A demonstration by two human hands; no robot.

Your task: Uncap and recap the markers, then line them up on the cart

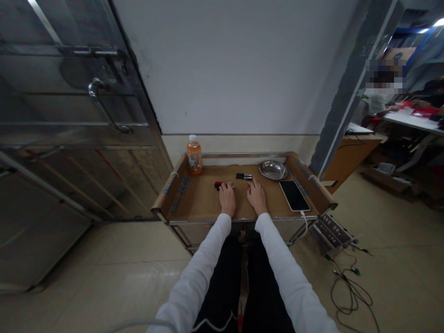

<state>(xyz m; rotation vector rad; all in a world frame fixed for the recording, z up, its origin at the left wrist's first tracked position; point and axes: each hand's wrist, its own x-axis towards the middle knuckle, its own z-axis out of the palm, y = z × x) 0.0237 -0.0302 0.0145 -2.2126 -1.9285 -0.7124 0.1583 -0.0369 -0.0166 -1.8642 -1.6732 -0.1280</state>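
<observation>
My left hand [227, 198] lies palm down on the cardboard-lined cart top [201, 203], its fingertips touching a small red and black object [218, 185]. My right hand [257, 196] rests flat beside it, fingers stretched out and holding nothing. A small black and silver object [244, 176] lies just beyond my right fingertips. Both arms wear white sleeves.
An orange drink bottle [194, 157] stands at the cart's back left. A steel bowl [273, 169] sits at the back right, with a phone [294, 195] on a white cable in front of it. A metal door is on the left. A power strip [331, 230] and cables lie on the floor. A person sits far right.
</observation>
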